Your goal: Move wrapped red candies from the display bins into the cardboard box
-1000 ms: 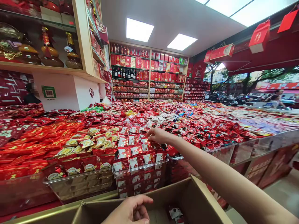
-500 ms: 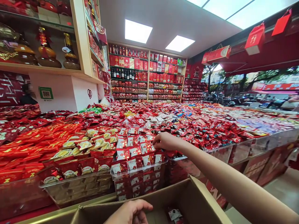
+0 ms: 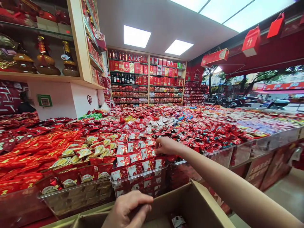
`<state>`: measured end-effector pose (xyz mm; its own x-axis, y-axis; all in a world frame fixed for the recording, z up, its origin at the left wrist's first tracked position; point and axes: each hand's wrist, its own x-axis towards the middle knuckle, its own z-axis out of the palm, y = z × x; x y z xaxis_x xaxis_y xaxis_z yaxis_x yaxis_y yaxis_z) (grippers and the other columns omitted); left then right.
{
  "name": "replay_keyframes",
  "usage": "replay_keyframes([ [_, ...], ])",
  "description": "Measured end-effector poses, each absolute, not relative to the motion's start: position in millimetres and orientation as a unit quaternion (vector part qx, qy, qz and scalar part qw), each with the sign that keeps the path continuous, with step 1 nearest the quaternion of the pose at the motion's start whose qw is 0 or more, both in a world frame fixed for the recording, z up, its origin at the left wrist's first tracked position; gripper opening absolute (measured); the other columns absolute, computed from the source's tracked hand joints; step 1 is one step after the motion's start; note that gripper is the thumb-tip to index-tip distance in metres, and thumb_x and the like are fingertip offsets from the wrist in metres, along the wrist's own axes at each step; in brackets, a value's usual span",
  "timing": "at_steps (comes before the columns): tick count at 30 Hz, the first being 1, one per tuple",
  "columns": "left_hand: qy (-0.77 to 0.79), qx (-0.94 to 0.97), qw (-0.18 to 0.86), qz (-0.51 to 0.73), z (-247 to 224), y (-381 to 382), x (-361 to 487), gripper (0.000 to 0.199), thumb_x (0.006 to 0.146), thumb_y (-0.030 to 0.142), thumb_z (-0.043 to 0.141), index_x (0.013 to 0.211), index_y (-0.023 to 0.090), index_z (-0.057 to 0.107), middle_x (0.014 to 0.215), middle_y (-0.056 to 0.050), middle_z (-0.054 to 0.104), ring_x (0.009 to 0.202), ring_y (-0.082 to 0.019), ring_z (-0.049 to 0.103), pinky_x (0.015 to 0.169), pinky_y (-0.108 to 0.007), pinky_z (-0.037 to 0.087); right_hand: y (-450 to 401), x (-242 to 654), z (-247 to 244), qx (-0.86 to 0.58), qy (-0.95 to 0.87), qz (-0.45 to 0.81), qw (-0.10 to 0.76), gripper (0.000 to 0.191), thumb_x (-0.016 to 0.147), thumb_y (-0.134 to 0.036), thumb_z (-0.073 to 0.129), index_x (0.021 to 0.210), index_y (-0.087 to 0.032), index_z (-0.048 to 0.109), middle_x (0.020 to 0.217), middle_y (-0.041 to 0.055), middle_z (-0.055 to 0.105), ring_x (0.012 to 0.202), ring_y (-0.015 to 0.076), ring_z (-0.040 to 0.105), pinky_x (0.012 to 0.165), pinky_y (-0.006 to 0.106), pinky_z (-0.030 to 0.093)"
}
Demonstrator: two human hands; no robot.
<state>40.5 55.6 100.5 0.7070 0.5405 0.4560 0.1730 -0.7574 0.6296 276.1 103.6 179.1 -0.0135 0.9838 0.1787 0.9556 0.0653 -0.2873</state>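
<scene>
My right hand (image 3: pixel 169 146) reaches over a clear bin of red-and-white snack packets (image 3: pixel 135 156) standing in rows. Its thumb and index finger are bent together at the right edge of these rows, on a packet that the fingers mostly cover. Low in the view, my left hand (image 3: pixel 129 207) hovers over an open cardboard box (image 3: pixel 201 202). Its index finger points right, the thumb is apart below it, and nothing shows in its grasp. Inside the box lies a small red-and-white packet (image 3: pixel 178 221).
Left of the bin, another clear bin (image 3: pixel 78 193) holds red and gold packets. Heaps of red-wrapped sweets (image 3: pixel 213 133) spread to the right and behind. A white pillar (image 3: pixel 54 101) rises at left; shelves (image 3: pixel 148 72) with bottles and boxes line the back.
My left hand has risen a little and its thumb has come up toward the index finger. My right hand stays at the packets, fingers slightly lower. The view has shifted slightly.
</scene>
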Motion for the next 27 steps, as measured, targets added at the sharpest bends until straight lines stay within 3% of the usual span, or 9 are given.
replay_keyframes([
  [3,0.190,0.886,0.149,0.396,148,70,50,0.020,0.081,0.020,0.045,0.095,0.023,0.058,0.087,-0.002,0.065,0.081,-0.013,0.059,0.075,-0.024,0.044,107,278,174,-0.686,-0.701,0.053,0.185,0.017,0.060,-0.029,0.065,0.072,-0.017,0.065,0.071,0.0017,0.065,0.065,0.0126,0.056,0.049,0.018,0.034],
  [5,0.220,0.924,0.076,0.302,171,89,60,0.028,0.083,0.022,0.038,0.104,0.019,0.057,0.109,-0.007,0.060,0.104,-0.018,0.051,0.093,-0.033,0.036,108,279,171,-0.690,-0.694,0.055,0.199,0.015,0.061,-0.028,0.064,0.071,-0.016,0.065,0.068,0.0015,0.065,0.064,0.0119,0.056,0.050,0.018,0.034],
  [7,0.231,0.952,0.047,0.195,183,110,71,0.036,0.083,0.025,0.035,0.115,0.018,0.051,0.124,-0.008,0.050,0.116,-0.021,0.040,0.099,-0.039,0.028,107,280,169,-0.694,-0.686,0.052,0.213,0.015,0.063,-0.027,0.063,0.071,-0.015,0.065,0.068,0.0024,0.065,0.063,0.0119,0.056,0.050,0.018,0.034],
  [12,0.233,0.965,0.055,0.108,184,135,87,0.040,0.086,0.039,0.028,0.113,0.023,0.054,0.120,-0.004,0.056,0.113,-0.024,0.045,0.095,-0.041,0.034,99,283,169,-0.696,-0.679,0.052,0.229,0.014,0.066,-0.026,0.059,0.070,-0.014,0.065,0.066,0.0032,0.065,0.060,0.0116,0.056,0.049,0.019,0.035],
  [17,0.227,0.970,0.055,0.071,185,131,87,0.045,0.087,0.042,0.025,0.119,0.021,0.048,0.127,-0.006,0.049,0.118,-0.025,0.040,0.097,-0.041,0.031,92,287,172,-0.684,-0.697,0.059,0.208,0.012,0.061,-0.026,0.063,0.068,-0.016,0.066,0.063,0.0010,0.065,0.058,0.0114,0.055,0.048,0.019,0.034],
  [22,0.236,0.969,0.055,0.043,186,132,85,0.049,0.087,0.041,0.022,0.125,0.018,0.041,0.134,-0.007,0.038,0.125,-0.027,0.026,0.101,-0.043,0.022,90,287,178,-0.675,-0.714,0.065,0.175,0.012,0.060,-0.028,0.064,0.067,-0.018,0.066,0.058,-0.0006,0.062,0.053,0.0104,0.053,0.045,0.018,0.031],
  [27,0.221,0.973,0.057,0.033,187,133,87,0.044,0.087,0.034,0.027,0.123,0.015,0.044,0.133,-0.008,0.040,0.123,-0.026,0.031,0.102,-0.042,0.020,86,282,185,-0.673,-0.724,0.063,0.139,0.008,0.059,-0.021,0.061,0.064,-0.018,0.067,0.054,-0.0007,0.061,0.051,0.0104,0.051,0.044,0.018,0.030],
])
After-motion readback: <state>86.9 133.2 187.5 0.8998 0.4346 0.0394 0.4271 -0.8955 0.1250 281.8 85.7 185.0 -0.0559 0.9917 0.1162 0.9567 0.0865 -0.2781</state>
